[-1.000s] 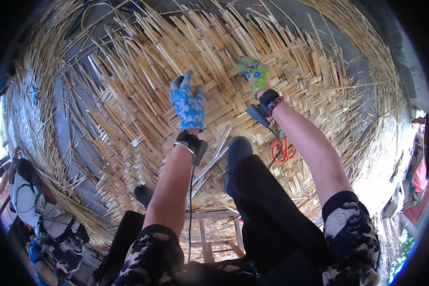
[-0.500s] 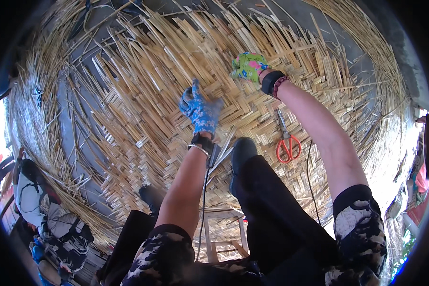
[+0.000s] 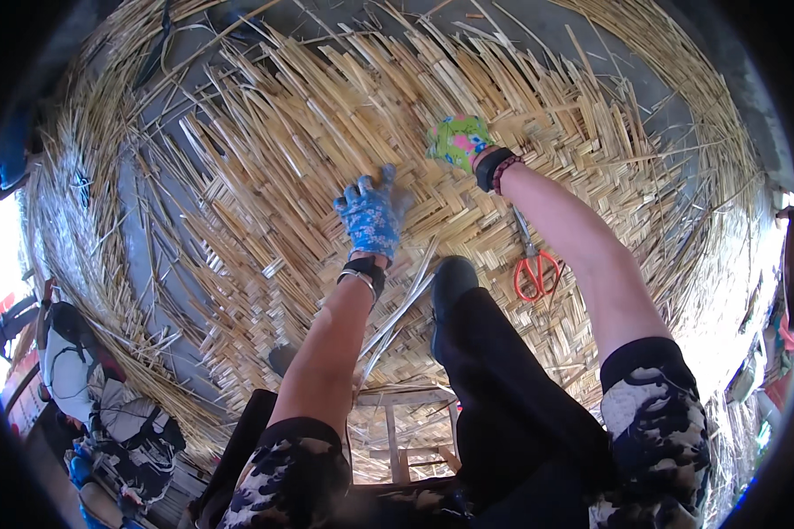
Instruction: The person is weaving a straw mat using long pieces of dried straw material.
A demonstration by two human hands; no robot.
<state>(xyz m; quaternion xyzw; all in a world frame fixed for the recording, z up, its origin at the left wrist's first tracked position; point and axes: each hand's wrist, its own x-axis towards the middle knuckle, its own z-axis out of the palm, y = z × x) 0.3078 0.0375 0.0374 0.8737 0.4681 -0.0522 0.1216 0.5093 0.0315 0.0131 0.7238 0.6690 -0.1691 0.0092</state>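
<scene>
A large woven mat (image 3: 467, 207) of split straw-coloured reed strips spreads beneath both hands. My left hand (image 3: 369, 220), in a blue floral glove, rests on the weave with its fingers apart, beside long loose strip ends (image 3: 313, 145). To its right and a little farther off, my right hand (image 3: 457, 141), in a green floral glove, is closed at the line where weave meets unwoven strips. What its fingers grip, if anything, is hidden. Scissors (image 3: 536, 275) with red-orange handles lie on the mat, nearer me than the right hand.
My dark shoe (image 3: 454, 278) stands on the mat, right of some pale loose strips (image 3: 397, 317). A low wooden stool (image 3: 395, 441) shows between my legs. Loose reeds (image 3: 97, 220) ring the grey floor. Another person's blue-gloved hand (image 3: 81, 467) appears at lower left.
Both hands have come nearer to me in the picture. The left hand's fingers have turned and spread over the mat; the right hand stays closed. The scissors lie where they were.
</scene>
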